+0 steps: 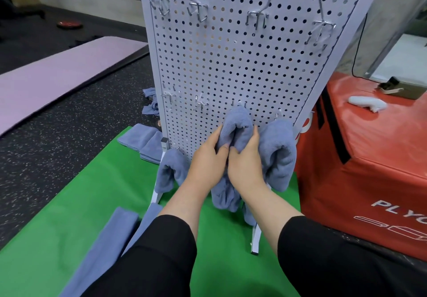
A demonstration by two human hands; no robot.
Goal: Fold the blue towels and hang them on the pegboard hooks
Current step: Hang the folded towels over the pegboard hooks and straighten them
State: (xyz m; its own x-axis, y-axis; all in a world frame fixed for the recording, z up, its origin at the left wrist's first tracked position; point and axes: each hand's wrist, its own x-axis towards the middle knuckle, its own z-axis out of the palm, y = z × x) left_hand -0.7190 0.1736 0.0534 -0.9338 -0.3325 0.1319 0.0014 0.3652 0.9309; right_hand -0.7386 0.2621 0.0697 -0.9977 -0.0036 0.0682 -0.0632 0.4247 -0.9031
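Both hands met on one folded blue towel [235,123] draped over a lower hook of the white pegboard [231,54]. Left hand [206,165] gripped the towel's left fold, fingers curled round it; right hand [246,165] gripped the right fold, thumb pressed into the middle crease. Towel top sat just above both grips, tail hung down below the wrists, partly hidden by them. Second blue towel [280,153] hung on the next hook to the right, touching the right hand's outer side. Third blue towel [171,169] hung low at the pegboard's left leg, just left of the left wrist. Stack of folded towels [143,142] lay on the green mat [80,204] left of the board; a long folded towel [111,241] lay on the mat by the left black sleeve [157,262]. More crumpled blue cloth [150,100] lay on the speckled floor behind the board. Upper row of metal hooks [256,19] was bare. Red plyo box [360,158] stood right of the board with a white object [367,103] on top.
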